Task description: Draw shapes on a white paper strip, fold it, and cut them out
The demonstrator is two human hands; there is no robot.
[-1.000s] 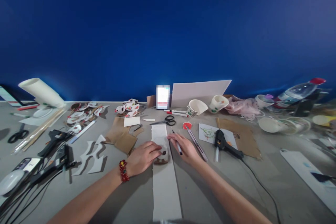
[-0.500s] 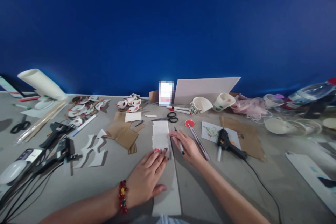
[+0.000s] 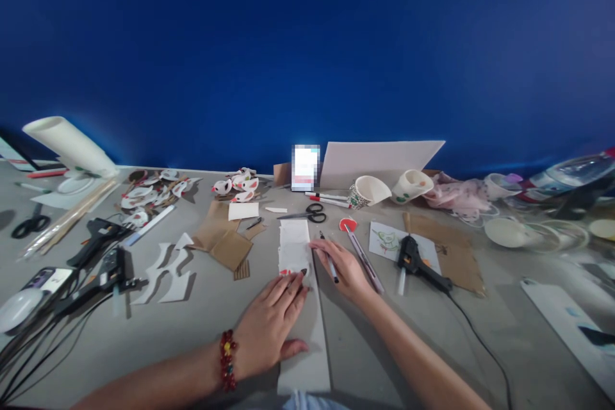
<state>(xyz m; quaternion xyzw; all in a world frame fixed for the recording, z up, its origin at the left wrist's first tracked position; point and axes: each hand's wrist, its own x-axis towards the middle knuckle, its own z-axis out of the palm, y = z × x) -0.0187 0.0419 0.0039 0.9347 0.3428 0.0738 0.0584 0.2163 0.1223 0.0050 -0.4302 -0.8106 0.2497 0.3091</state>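
Note:
My left hand (image 3: 275, 327) lies flat, fingers stretched out and thumb apart, on a long white strip of board or paper (image 3: 302, 368). Small red patches show just by its fingertips; whether they are on the strip or the nails I cannot tell. A slim pen (image 3: 332, 266) with a dark end rests within the closed fingers of my right hand (image 3: 348, 274). That hand's fingertips touch the right edge of the strip. Shorter white pieces (image 3: 294, 234) lie over the strip's far end. Black-handled scissors (image 3: 316, 213) lie just beyond it.
A utility knife (image 3: 362, 259) and a red disc (image 3: 348, 225) lie to the right, near a glue gun (image 3: 417, 262). Paper cups (image 3: 369, 192) stand at the back. Leftward are cardboard pieces (image 3: 231, 250), white cut-outs (image 3: 168, 275), painted birds (image 3: 243, 186) and more glue guns (image 3: 108, 275).
The view has shifted very slightly. Both hands stay almost where they were, the left flat on the strip and the right around the pen.

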